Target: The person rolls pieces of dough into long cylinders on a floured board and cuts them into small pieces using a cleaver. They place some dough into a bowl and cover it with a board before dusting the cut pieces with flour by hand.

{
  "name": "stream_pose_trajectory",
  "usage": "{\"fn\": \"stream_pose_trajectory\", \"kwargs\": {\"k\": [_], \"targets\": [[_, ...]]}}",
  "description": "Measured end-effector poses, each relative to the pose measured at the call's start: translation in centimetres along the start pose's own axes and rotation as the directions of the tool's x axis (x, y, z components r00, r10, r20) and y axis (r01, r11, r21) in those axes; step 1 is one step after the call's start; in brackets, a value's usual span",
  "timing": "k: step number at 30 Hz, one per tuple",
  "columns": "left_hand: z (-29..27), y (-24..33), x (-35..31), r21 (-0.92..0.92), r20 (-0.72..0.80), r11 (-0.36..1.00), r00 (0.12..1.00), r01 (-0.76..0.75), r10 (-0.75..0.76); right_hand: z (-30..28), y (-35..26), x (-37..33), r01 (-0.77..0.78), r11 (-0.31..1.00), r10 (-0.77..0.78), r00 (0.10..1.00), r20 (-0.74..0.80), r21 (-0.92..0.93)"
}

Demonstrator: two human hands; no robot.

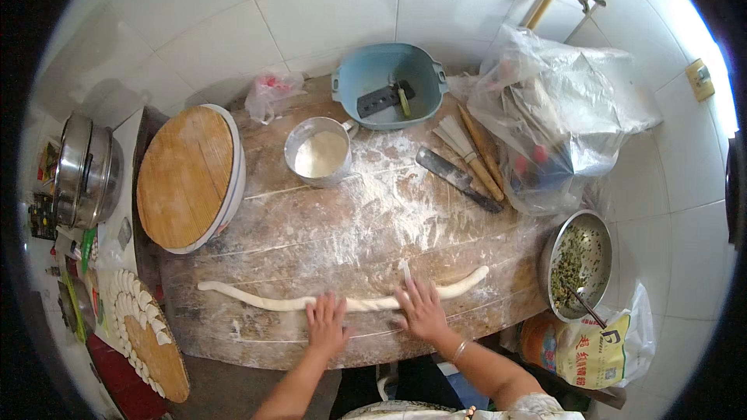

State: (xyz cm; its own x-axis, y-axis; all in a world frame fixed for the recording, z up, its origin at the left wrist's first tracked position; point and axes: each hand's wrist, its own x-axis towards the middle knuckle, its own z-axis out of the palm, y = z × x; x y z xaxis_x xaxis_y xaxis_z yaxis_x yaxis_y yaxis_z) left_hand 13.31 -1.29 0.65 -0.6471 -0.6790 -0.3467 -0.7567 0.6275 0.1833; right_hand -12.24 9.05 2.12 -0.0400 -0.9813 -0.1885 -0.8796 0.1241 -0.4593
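- White wall tiles (334,15) rise behind a worn brown wooden surface (288,222) dusted with flour, on which lies a long, thin, pale rope of dough (373,305), running crosswise near the person's edge and curving up at both ends.
- The left hand (327,325) lies on the dough rope left of its middle, its grip open and the fingers stretched out over it.
- The right hand (422,313) lies on the dough rope right of its middle, its grip likewise open, fingers spread and closed around nothing.
- Beyond the dough rope stands a round metal cup (319,180) holding white flour; farther beyond it is a blue-grey plastic basin (369,82) with two handles.
- Beyond its right half lie a broad dark blade with a black handle (459,179), a pale-bristled brush with a wooden handle (471,157) and a slender brown wooden stick (481,144).
- Right of the dough rope sits a round steel bowl (599,241) of chopped green filling.
- Left of it, a round wooden board (163,350) carries rows of white folded dumplings (136,303).
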Motion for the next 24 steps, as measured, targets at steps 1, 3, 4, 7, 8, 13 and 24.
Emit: {"fn": "stream_pose_trajectory", "kwargs": {"k": [1, 3, 4, 7, 8, 13, 24], "targets": [[-1.2, 0.2, 2.6, -0.042, -0.022, 0.997, 0.998, 0.061, -0.062, -0.7, 0.6, 2.7, -0.012, 1.000, 0.011, 0.999, -0.045, -0.017], [-4.0, -0.1, 9.1, -0.070, -0.124, 0.976, 0.969, 0.205, -0.212, -1.7, 1.1, 7.5, -0.125, 0.990, 0.117, 0.987, -0.107, -0.069], [-4.5, -0.3, 11.9, -0.066, -0.208, 0.957, 0.934, 0.283, -0.291, -1.5, 1.6, 9.6, -0.202, 0.978, 0.190, 0.962, -0.197, -0.043], [-7.4, 1.9, 16.1, -0.034, -0.179, 0.980, 0.964, 0.194, -0.197, -4.0, 4.1, 11.6, -0.288, 0.956, 0.257, 0.910, -0.324, -0.050], [-7.2, 3.4, 16.4, -0.058, -0.115, 0.996, 0.990, 0.075, -0.081, -4.9, 4.6, 11.2, -0.291, 0.955, 0.256, 0.907, -0.334, -0.059], [-2.9, 5.5, 8.0, -0.121, -0.104, 0.984, 0.987, -0.134, 0.122, -3.9, 5.5, -2.2, -0.292, 0.948, 0.284, 0.956, -0.078, -0.125], [-7.1, 5.6, 18.5, -0.054, -0.206, 0.937, 0.914, 0.346, -0.350, -6.6, 13.5, 7.4, -0.402, 0.912, 0.352, 0.869, -0.347, -0.082]]}}
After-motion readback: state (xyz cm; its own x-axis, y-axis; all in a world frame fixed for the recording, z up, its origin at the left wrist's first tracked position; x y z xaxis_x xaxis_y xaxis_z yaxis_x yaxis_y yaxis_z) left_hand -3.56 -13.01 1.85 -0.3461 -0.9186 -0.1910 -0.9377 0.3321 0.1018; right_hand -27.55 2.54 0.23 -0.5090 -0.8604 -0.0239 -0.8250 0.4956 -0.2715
